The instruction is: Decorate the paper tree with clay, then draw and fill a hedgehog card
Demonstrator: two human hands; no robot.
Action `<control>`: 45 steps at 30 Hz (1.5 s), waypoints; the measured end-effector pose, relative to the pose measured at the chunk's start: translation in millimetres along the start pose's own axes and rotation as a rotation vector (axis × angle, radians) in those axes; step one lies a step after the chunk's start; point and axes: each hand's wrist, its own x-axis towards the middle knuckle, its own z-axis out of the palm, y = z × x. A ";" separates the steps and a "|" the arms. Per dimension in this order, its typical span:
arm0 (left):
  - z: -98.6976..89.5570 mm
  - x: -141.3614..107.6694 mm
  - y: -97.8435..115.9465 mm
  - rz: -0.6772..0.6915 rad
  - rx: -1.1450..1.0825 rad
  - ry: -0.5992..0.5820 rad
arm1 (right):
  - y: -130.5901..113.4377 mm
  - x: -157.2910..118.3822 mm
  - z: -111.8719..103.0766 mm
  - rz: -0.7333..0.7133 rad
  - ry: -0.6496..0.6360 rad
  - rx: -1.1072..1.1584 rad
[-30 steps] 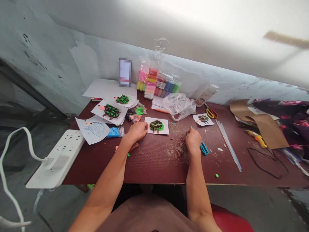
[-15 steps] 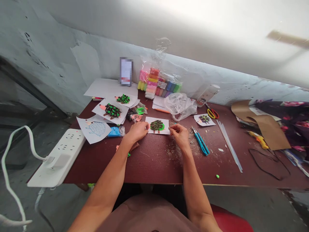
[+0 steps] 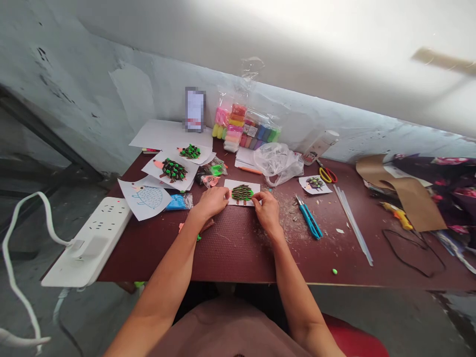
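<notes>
A white card (image 3: 256, 187) lies on the table, bearing a hedgehog figure (image 3: 242, 193) of green clay with rows of dark seed-like spines. At the card's left edge, my left hand (image 3: 212, 199) is closed, thumb and fingertips gripping the paper beside the pinkish snout. My right hand (image 3: 267, 208) makes a pinch over the card's right side, fingertips at the green rear of the hedgehog. Whatever is between those fingertips is too small to make out. To the left are finished-looking hedgehog cards (image 3: 174, 170) and a blue hedgehog drawing (image 3: 149, 197).
A blue craft knife (image 3: 309, 218), scissors (image 3: 327, 174) and clear glue sticks (image 3: 353, 225) lie to the right. Packs of coloured clay (image 3: 245, 129) and a plastic bag (image 3: 278, 162) stand behind. A power strip (image 3: 89, 243) sits at the left edge; a yellow glue gun (image 3: 401, 216) lies far right.
My right hand has moved left, from the card's right edge onto the hedgehog's rear. My left hand has stayed at the left edge.
</notes>
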 end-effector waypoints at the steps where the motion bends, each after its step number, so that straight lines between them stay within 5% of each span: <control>1: 0.1 0.2 0.0 0.001 0.000 0.000 | -0.9 0.3 0.3 -0.010 -0.004 -0.036; 13: 0.8 0.5 -0.1 0.004 -0.006 0.004 | -17.1 2.2 -0.8 -0.033 -0.107 -0.268; 23: 1.2 1.9 -1.7 0.009 -0.003 -0.005 | -19.3 0.5 0.3 0.001 -0.114 -0.215; 30: 1.8 2.6 -3.2 0.013 -0.002 -0.006 | 5.5 1.3 -20.2 0.060 0.003 -0.192; 38: 3.2 3.7 -4.0 0.019 -0.010 -0.004 | 39.7 0.8 -53.2 0.423 0.025 -0.531; 45: 2.8 3.2 -3.5 0.013 -0.001 -0.005 | 51.1 -1.9 -50.2 0.362 0.032 -0.583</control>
